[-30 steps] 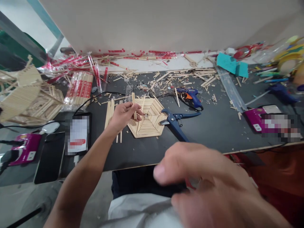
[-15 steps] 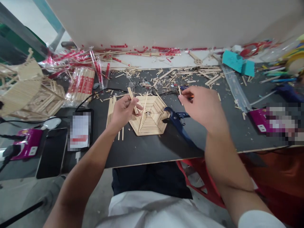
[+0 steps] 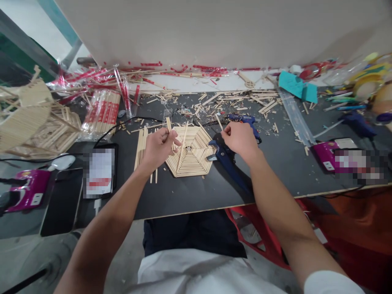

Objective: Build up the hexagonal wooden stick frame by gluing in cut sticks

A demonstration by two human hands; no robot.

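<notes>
A hexagonal panel of pale wooden sticks (image 3: 196, 165) lies on the dark tabletop, with one loose stick across it. Over its left edge, my left hand (image 3: 159, 147) is closed on short wooden sticks that point upward. My right hand (image 3: 240, 138) pinches one short stick (image 3: 219, 121), right of the panel. Below that hand lies a blue cutter (image 3: 229, 165), its jaws at the panel's right edge. A blue glue gun (image 3: 245, 119) is partly hidden behind my right hand. Longer sticks (image 3: 141, 147) lie left of the panel, partly covered by my left hand.
Stick offcuts (image 3: 226, 98) litter the back of the table. At left are wrapped chopsticks (image 3: 102, 108), a stick structure (image 3: 29, 114), a lit phone (image 3: 99, 173), a dark phone (image 3: 63, 202) and a purple power strip (image 3: 29, 190). Another purple strip (image 3: 326, 157) and tape rolls (image 3: 367, 83) are at right.
My right hand has moved left and slightly down with its stick, uncovering the glue gun. My left hand stays near the panel's left edge, its sticks now more upright. The view has shifted slightly.
</notes>
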